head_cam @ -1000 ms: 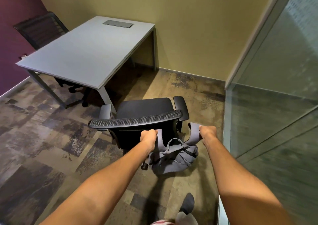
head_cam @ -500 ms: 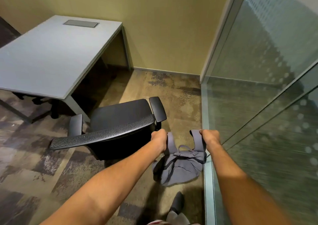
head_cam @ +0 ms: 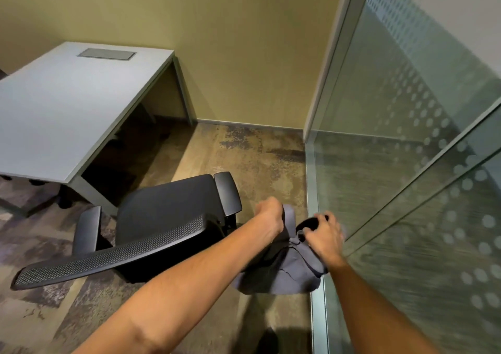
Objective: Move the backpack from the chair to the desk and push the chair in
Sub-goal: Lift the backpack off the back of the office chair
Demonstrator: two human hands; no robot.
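Standing on mottled carpet (head_cam: 244, 147): grey desk (head_cam: 62, 115), black chair (head_cam: 168, 218).

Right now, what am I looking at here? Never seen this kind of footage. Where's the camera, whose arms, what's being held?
No machine here: a person wears a wide-angle camera on the head, looking forward and down, so the arms are their own. The left hand and right hand grip a grey backpack, held off the floor beside a glass partition. The black office chair has an empty seat and stands pulled out from the grey desk, whose top shows only a built-in flap.
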